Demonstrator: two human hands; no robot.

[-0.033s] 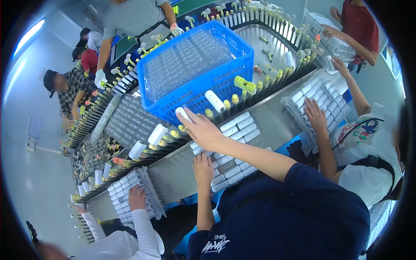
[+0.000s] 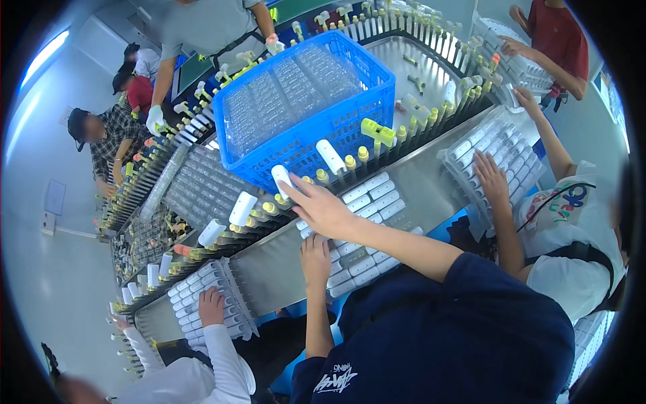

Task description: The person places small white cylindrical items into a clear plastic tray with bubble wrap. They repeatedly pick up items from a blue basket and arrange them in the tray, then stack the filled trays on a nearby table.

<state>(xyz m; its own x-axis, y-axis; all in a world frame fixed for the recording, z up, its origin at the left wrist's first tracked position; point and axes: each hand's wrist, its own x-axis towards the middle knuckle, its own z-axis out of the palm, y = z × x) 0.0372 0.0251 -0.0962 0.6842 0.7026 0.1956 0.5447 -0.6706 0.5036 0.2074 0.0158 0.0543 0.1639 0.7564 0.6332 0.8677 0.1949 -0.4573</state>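
My right hand [image 2: 326,212] reaches over the tray toward a row of yellow-tipped pegs. Its fingers are apart, with the fingertips beside a white plastic casing [image 2: 280,178] that stands on a peg. Lower down, my left hand [image 2: 315,259] is at the left side of a clear tray of white casings [image 2: 380,195]. Its fingers are close together and bent onto a casing, mostly hidden under them. More white casings stand along the row, one leaning [image 2: 330,157] to the right and another [image 2: 242,209] to the left. A yellow-green piece [image 2: 378,132] sits farther right.
A blue crate [image 2: 309,135] filled with clear bubble-wrapped trays stands behind the pegs. On my left, a co-worker's hand [image 2: 212,305] rests on another tray of casings; to my right, a co-worker's hand [image 2: 491,175] does likewise. The metal bench [image 2: 269,269] runs between them.
My right hand has drawn back slightly down and right from the casing on the peg, which now shows more fully. The peg row has shifted slightly left. My left hand stays put.
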